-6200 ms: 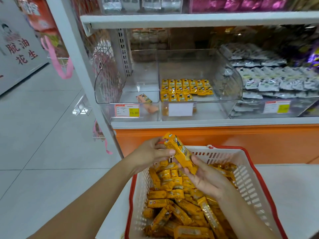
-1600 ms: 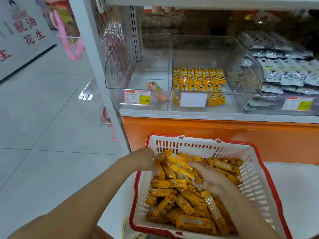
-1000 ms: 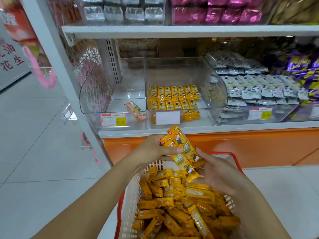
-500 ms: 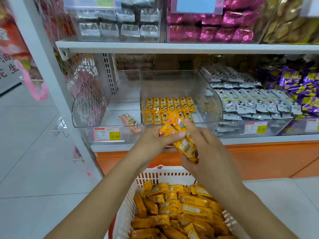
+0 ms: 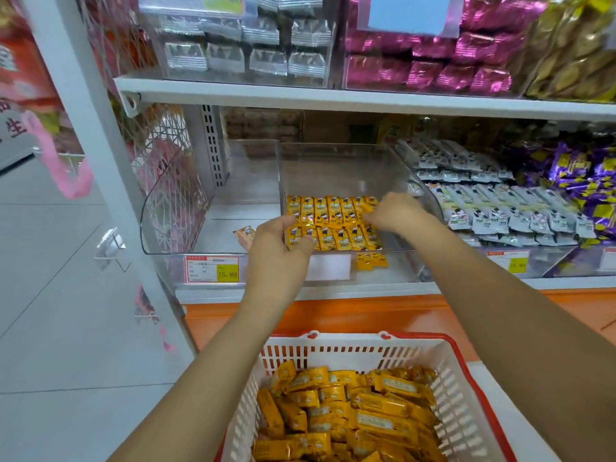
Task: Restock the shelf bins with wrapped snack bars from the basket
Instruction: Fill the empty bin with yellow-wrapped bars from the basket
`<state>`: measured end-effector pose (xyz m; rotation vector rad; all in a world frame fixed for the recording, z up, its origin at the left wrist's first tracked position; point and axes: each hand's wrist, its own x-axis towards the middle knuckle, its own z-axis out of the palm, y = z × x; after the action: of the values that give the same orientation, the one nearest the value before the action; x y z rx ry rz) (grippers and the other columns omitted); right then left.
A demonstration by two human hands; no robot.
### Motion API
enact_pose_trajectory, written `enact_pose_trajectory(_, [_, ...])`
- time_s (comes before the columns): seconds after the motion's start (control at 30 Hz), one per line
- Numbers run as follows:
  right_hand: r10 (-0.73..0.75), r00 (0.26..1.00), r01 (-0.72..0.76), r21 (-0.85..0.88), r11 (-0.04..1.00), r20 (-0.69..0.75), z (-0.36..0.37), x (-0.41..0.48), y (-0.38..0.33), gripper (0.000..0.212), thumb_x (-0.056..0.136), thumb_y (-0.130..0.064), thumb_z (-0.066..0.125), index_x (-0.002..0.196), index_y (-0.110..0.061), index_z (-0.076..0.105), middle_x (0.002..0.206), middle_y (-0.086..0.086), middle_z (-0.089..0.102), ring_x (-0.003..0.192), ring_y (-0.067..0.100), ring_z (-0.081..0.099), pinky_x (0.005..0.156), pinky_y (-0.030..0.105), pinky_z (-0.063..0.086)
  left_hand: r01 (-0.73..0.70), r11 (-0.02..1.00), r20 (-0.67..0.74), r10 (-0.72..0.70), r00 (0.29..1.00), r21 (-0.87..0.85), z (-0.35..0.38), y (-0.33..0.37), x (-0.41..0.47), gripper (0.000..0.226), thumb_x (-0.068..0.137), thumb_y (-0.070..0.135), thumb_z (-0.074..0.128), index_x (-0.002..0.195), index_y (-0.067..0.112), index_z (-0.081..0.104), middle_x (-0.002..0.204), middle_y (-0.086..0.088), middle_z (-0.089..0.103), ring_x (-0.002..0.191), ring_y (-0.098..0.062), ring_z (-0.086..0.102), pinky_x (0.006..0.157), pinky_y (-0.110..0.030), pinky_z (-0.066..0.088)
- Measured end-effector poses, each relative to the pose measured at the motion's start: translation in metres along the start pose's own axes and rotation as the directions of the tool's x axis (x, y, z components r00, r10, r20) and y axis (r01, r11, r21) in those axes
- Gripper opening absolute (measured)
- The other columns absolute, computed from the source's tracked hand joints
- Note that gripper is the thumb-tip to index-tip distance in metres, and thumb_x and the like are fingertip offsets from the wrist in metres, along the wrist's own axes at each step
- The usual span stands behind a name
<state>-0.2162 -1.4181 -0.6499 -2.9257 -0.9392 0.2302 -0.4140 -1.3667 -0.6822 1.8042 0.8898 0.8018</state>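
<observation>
Yellow wrapped snack bars (image 5: pixel 333 225) lie in neat rows inside the clear middle shelf bin (image 5: pixel 333 168). My left hand (image 5: pixel 280 248) reaches over the bin's front-left corner and pinches bars of the front row between thumb and fingers. Over the right end of the rows, my right hand (image 5: pixel 396 213) has its fingers curled down onto bars; the fingertips are hidden. The white basket with a red rim (image 5: pixel 463 365) stands below me, holding several more yellow bars (image 5: pixel 350 415).
The clear left bin (image 5: pixel 173 208) holds one orange packet (image 5: pixel 245 234). Two yellow bars (image 5: pixel 371 261) lie in front of the middle bin, beside a blank label. Grey-white bars (image 5: pixel 493 208) and purple packets fill the bins to the right. A shelf board (image 5: pixel 333 98) runs overhead.
Both hands have carried the bundle of bars from above the basket forward into the middle bin, and they have moved apart to the left and right ends of the rows.
</observation>
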Motion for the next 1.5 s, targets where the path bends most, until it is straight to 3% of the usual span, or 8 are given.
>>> enact_pose_trajectory(0.17, [0.024,0.998,-0.016,-0.133,0.991,0.061,0.012,0.006,0.001,0.039,0.097,-0.031,0.046,0.120,-0.002,0.060,0.113,0.016,0.059,0.105,0.027,0.059,0.085,0.033,0.046,0.019,0.997,-0.008,-0.019,1.000,0.078,-0.003,-0.011,0.013,0.043,0.093,0.025,0.057,0.134,0.013,0.053,0.132,-0.007,0.057,0.122,-0.022,0.052,0.101,-0.037,0.044])
enact_pose_trajectory(0.37, [0.043,0.991,-0.015,-0.221,0.975,0.125,0.022,0.016,0.004,0.032,0.089,-0.036,0.063,0.075,-0.011,0.052,0.094,0.006,0.054,0.090,0.023,0.057,0.073,0.030,0.044,0.024,0.999,0.033,-0.025,0.999,0.040,-0.010,-0.015,0.018,0.037,0.092,0.009,0.050,0.127,0.015,0.061,0.117,-0.003,0.067,0.105,-0.016,0.062,0.074,-0.020,0.049])
enact_pose_trajectory(0.5, [0.067,0.997,-0.060,-0.137,0.989,0.050,0.026,0.023,0.009,0.020,0.092,-0.026,0.060,0.090,-0.007,0.057,0.083,0.006,0.054,0.084,0.024,0.058,0.067,0.029,0.048,0.032,0.999,0.038,-0.032,0.999,-0.005,-0.012,-0.014,0.017,0.040,0.092,0.006,0.048,0.129,0.015,0.059,0.121,-0.004,0.065,0.106,-0.016,0.061,0.079,-0.027,0.053])
enact_pose_trajectory(0.67, [0.110,0.994,-0.110,-0.013,0.994,0.011,0.028,0.029,0.013,0.033,0.096,-0.023,0.049,0.066,-0.009,0.043,0.067,0.005,0.045,0.072,0.022,0.053,0.053,0.027,0.039,-0.011,0.999,0.051,0.009,0.999,0.036,-0.010,-0.016,0.014,0.038,0.094,0.015,0.053,0.132,0.019,0.057,0.128,0.000,0.061,0.114,-0.012,0.056,0.077,-0.016,0.042])
enact_pose_trajectory(0.97, [0.034,0.990,-0.026,-0.059,0.998,0.139,0.028,0.024,0.006,0.033,0.099,-0.006,0.031,0.070,-0.009,0.045,0.080,0.008,0.048,0.081,0.021,0.048,0.075,0.028,0.040,-0.001,1.000,0.051,0.000,0.999,0.022,-0.010,-0.017,0.016,0.040,0.094,0.012,0.053,0.133,0.018,0.055,0.131,0.001,0.059,0.098,-0.004,0.057,0.053,0.000,0.039])
enact_pose_trajectory(1.1, [0.029,0.996,-0.054,0.305,0.951,0.084,0.033,0.030,0.016,0.007,0.100,-0.012,0.038,0.098,-0.012,0.045,0.100,0.012,0.044,0.091,0.022,0.041,0.077,0.028,0.035,0.008,1.000,0.052,-0.009,0.999,0.020,-0.010,-0.019,0.018,0.040,0.094,0.014,0.053,0.133,0.021,0.055,0.131,0.001,0.059,0.113,-0.011,0.056,0.061,-0.004,0.036])
enact_pose_trajectory(1.27, [0.125,0.992,-0.119,0.277,0.953,-0.005,0.031,0.048,0.005,0.022,0.098,-0.020,0.041,0.089,-0.005,0.055,0.083,0.013,0.055,0.065,0.022,0.049,0.057,0.026,0.037,-0.006,1.000,0.064,0.005,0.998,0.019,-0.012,-0.019,0.017,0.040,0.094,0.016,0.053,0.132,0.022,0.056,0.129,0.001,0.060,0.104,-0.006,0.056,0.061,-0.003,0.037])
enact_pose_trajectory(1.5, [0.018,1.000,-0.020,0.200,0.980,0.008,0.032,0.060,-0.066,0.037,0.098,-0.043,0.044,0.100,-0.010,0.059,0.075,0.002,0.050,0.069,0.016,0.049,0.069,0.030,0.042,-0.025,1.000,0.081,0.023,0.996,0.014,-0.016,-0.023,0.020,0.038,0.093,0.018,0.056,0.130,0.026,0.058,0.125,0.005,0.063,0.087,0.001,0.057,0.055,0.001,0.040])
